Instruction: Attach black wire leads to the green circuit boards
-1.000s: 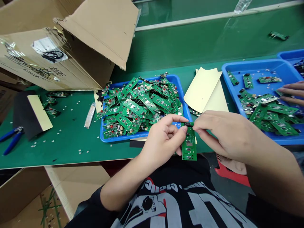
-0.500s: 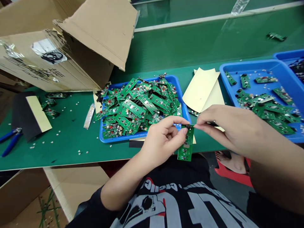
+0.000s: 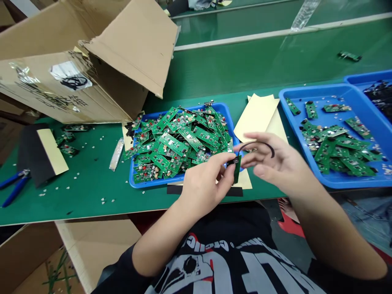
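Note:
My left hand (image 3: 208, 181) pinches a green circuit board (image 3: 237, 169) between thumb and index finger, turned nearly edge-on. A black part shows on the board at the fingertips. From there a thin black curved strip (image 3: 260, 143) arches across in front of my right hand (image 3: 272, 161). The fingers of my right hand are apart and a little blurred, just right of the board. Whether they touch the strip, I cannot tell. Just behind my left hand is a blue tray (image 3: 147, 184) heaped with green circuit boards (image 3: 173, 143).
At the right, another blue tray (image 3: 339, 183) holds more boards, beside a tray of dark parts (image 3: 381, 96). Pale yellow sheets (image 3: 257, 114) lie between the trays. A cardboard box (image 3: 92, 94) stands back left, with blue-handled pliers (image 3: 16, 185) at the left edge.
My left hand has turned the board from face-up to nearly edge-on. My right hand has drawn back and spread its fingers, and a curved black strip now shows. The view has shifted slightly.

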`<action>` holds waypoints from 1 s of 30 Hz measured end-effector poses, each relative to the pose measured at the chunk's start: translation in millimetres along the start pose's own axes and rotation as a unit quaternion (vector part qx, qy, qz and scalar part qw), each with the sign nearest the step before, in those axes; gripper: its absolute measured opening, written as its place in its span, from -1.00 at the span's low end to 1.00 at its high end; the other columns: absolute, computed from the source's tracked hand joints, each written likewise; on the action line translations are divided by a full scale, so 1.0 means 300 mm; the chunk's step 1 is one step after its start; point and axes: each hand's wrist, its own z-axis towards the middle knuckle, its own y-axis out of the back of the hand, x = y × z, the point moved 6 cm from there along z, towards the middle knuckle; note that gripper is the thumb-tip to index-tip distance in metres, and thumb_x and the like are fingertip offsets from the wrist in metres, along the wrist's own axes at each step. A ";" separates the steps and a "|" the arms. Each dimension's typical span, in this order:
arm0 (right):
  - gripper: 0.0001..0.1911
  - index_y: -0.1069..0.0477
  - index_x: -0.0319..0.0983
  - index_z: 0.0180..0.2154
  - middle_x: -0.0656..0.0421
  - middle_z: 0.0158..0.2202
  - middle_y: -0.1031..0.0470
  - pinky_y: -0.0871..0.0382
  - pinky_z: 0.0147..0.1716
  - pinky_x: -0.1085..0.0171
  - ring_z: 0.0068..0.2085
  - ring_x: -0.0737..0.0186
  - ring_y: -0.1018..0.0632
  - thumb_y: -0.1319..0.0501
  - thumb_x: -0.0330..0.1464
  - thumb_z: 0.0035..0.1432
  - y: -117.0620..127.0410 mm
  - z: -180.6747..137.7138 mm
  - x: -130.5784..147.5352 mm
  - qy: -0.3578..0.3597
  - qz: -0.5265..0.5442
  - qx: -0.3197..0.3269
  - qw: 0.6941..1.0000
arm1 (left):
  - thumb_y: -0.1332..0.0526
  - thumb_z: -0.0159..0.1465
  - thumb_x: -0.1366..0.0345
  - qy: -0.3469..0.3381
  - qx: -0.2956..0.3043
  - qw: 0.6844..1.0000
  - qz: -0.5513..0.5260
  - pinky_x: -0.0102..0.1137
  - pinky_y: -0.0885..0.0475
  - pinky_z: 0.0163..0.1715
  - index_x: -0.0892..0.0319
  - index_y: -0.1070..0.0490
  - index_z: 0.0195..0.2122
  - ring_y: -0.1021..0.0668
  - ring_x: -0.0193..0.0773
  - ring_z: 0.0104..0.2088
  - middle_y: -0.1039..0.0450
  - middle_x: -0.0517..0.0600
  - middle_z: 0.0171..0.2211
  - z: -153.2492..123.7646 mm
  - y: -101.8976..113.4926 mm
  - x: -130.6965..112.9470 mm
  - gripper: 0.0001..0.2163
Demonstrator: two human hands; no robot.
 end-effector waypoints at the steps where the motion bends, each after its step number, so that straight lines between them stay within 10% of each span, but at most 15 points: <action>1: -0.59 -0.34 -0.16 -0.06 0.09 -0.21 -0.54 -0.56 -0.35 0.24 -0.30 0.20 -0.60 -0.26 -0.10 0.13 -0.016 -0.004 -0.012 -0.014 -0.002 0.004 1.000 | -0.14 0.26 0.36 -0.008 -0.002 1.000 0.021 -0.50 -0.31 -0.52 0.13 -0.42 -0.13 -0.43 -0.40 -0.61 -0.40 -0.14 -0.58 -0.002 -0.002 0.000 -0.83; 6: -0.76 -0.46 -0.22 -0.42 0.21 -0.51 -0.53 -0.50 -0.49 0.36 -0.48 0.29 -0.56 -0.31 -0.17 0.08 -0.020 -0.006 -0.015 -0.007 -0.053 -0.064 0.997 | -0.12 0.31 0.32 0.033 0.067 0.994 -0.084 -0.51 -0.39 -0.46 0.15 -0.28 0.09 -0.51 -0.37 -0.52 -0.46 -0.10 -0.51 -0.009 -0.007 0.020 -0.68; 12: -0.79 -0.54 -0.18 -0.48 0.19 -0.46 -0.58 -0.52 -0.46 0.37 -0.41 0.27 -0.60 -0.35 -0.18 0.03 -0.044 0.009 -0.023 0.009 0.059 0.009 0.998 | -0.27 0.23 0.25 -0.014 0.201 0.954 -0.222 -0.54 -0.42 -0.46 0.07 -0.34 0.12 -0.48 -0.40 -0.51 -0.47 -0.09 -0.45 0.005 -0.013 0.030 -0.59; 20: -0.87 -0.53 -0.11 -0.21 0.20 -0.28 -0.58 -0.52 -0.25 0.33 -0.25 0.28 -0.59 -0.27 -0.33 0.15 -0.030 -0.020 -0.002 0.015 0.081 -0.046 0.996 | -0.29 0.20 0.27 -0.188 0.007 0.981 -0.036 -0.41 -0.47 -0.31 0.17 -0.42 -0.03 -0.47 -0.31 -0.29 -0.40 0.02 -0.27 0.003 0.035 0.002 -0.70; 30: -0.85 -0.50 -0.14 -0.32 0.17 -0.31 -0.43 -0.45 -0.23 0.25 -0.26 0.26 -0.51 -0.26 -0.51 0.12 -0.042 -0.040 0.099 0.103 -0.140 -0.118 0.978 | -0.24 0.24 0.39 -0.227 -0.034 0.968 0.104 -0.42 -0.50 -0.24 0.24 -0.36 0.00 -0.52 -0.31 -0.24 -0.46 0.06 -0.22 -0.013 0.031 -0.019 -0.71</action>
